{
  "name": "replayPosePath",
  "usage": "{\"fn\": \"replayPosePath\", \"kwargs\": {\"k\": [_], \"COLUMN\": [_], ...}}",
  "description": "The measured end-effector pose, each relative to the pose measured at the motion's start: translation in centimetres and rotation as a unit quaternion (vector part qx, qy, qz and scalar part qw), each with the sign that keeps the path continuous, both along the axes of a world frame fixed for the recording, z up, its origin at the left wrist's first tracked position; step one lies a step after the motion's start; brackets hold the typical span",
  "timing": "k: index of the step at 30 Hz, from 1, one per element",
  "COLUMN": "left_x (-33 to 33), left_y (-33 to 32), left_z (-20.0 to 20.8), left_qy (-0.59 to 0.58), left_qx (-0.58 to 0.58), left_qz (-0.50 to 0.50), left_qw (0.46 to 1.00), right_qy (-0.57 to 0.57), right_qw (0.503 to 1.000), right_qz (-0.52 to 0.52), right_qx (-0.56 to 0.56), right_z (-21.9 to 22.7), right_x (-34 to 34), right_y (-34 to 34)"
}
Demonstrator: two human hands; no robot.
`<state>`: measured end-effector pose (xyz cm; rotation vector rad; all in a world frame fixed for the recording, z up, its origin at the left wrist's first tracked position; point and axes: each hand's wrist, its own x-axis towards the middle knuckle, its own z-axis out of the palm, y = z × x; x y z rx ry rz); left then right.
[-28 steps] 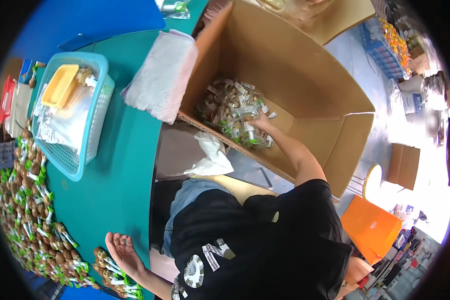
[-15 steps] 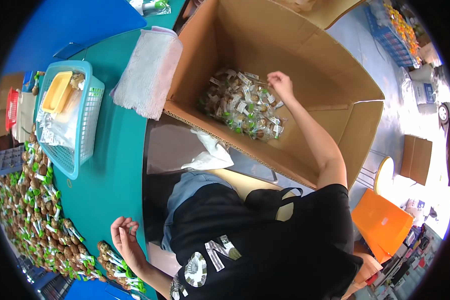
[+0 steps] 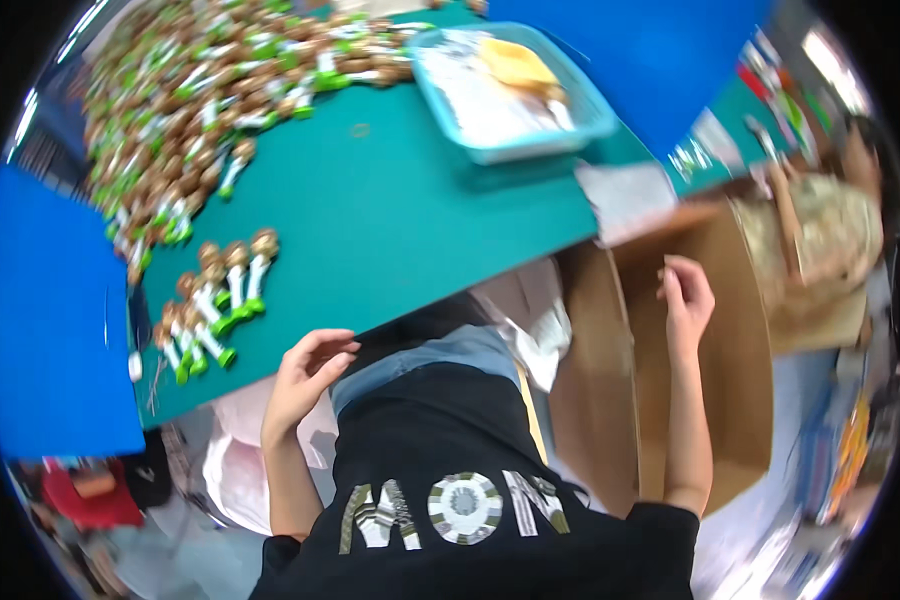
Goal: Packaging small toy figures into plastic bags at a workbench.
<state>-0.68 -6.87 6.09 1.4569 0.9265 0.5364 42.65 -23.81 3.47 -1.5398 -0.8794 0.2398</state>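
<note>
My left hand [image 3: 310,375] hovers at the front edge of the green table, fingers loosely bent, thumb apart, nothing in it. Just beyond it, to the left, lies a small group of brown-headed pieces [image 3: 235,278] with white stems and green ends. A large heap of the same pieces [image 3: 210,95] covers the far left of the table. My right hand [image 3: 688,300] is raised over the cardboard box [image 3: 660,400] at my right. Its fingers are loosely curled, thumb apart, and I see nothing held. The box's bottom is hidden from this angle.
A light blue basket [image 3: 530,150] with a yellow tray [image 3: 518,63] and clear bags stands on the green table [image 3: 390,200]. A pale cloth [image 3: 625,200] lies at the table edge by the box. Blue panels [image 3: 50,330] flank the table. Another person's arm [image 3: 785,215] is at far right.
My view has swung left from the box toward the table. My right hand has come up from above the wrapped packets in the box; my left hand stays near the table edge.
</note>
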Motion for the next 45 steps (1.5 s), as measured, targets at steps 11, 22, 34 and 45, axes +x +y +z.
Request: {"fn": "replayPosePath", "kwargs": {"k": [11, 22, 34, 45], "left_x": [-4.1, -5.7, -1.1, 2.5], "left_y": [3.1, 7.1, 14.4, 16.0], "left_z": [-2.3, -2.0, -1.0, -1.6], "left_qy": [-0.079, -0.064, -0.053, -0.043], "left_qx": [-0.02, -0.067, -0.123, -0.141], "left_qz": [0.06, 0.111, 0.026, 0.002], "left_qw": [0.995, 0.99, 0.991, 0.989], "right_qy": [-0.095, -0.084, -0.215, -0.38], "right_qw": [0.955, 0.886, 0.955, 0.841], "right_qz": [0.26, 0.45, 0.014, 0.037], "right_qx": [-0.103, -0.079, -0.204, -0.383], "right_z": [-0.1, -0.8, 5.1, 3.5], "right_x": [-11.0, -24.4, -0.7, 3.6], "right_y": [10.9, 22.5, 31.1, 34.9]}}
